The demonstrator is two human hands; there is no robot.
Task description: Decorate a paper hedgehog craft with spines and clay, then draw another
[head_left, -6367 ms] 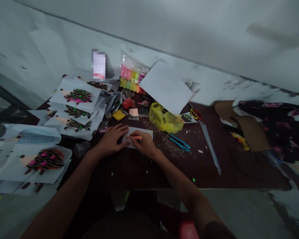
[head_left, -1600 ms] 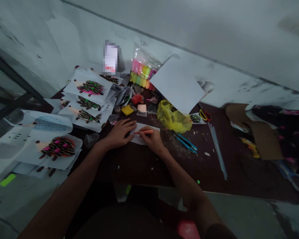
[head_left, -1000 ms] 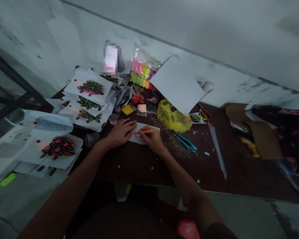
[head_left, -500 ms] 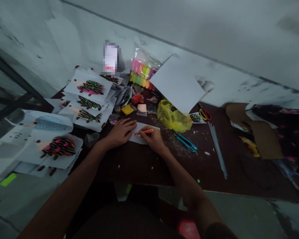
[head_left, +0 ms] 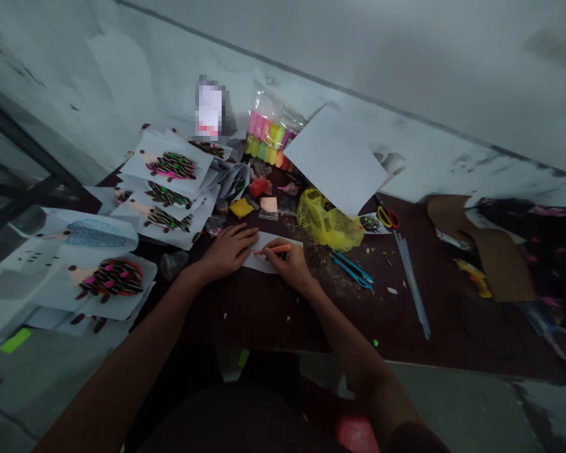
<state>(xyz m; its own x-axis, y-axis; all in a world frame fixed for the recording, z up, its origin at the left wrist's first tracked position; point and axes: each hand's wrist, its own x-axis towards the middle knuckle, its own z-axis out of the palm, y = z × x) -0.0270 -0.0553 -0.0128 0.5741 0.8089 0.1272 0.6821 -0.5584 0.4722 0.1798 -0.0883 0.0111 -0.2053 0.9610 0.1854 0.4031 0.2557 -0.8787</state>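
Note:
A small white sheet of paper (head_left: pixel 263 263) lies on the dark table in front of me. My left hand (head_left: pixel 229 251) rests flat over its left side, fingers stretched out. My right hand (head_left: pixel 290 264) is closed around an orange pen (head_left: pixel 279 248), whose tip points left and down at the paper. Whether the tip touches is too small to tell. Just beyond the paper sit a yellow lump of modelling clay (head_left: pixel 241 208), a pale pink one (head_left: pixel 268 206) and a red one (head_left: pixel 260 186).
Paper sheets with hedgehog pictures (head_left: pixel 170 166) are piled at the left. A yellow plastic bag (head_left: pixel 330 226), blue scissors (head_left: pixel 353 270), yellow-and-red scissors (head_left: pixel 387 215) and thin clear sticks (head_left: pixel 412 286) lie to the right. Behind stand a pack of colored clay (head_left: pixel 273 135) and a large white sheet (head_left: pixel 337 157).

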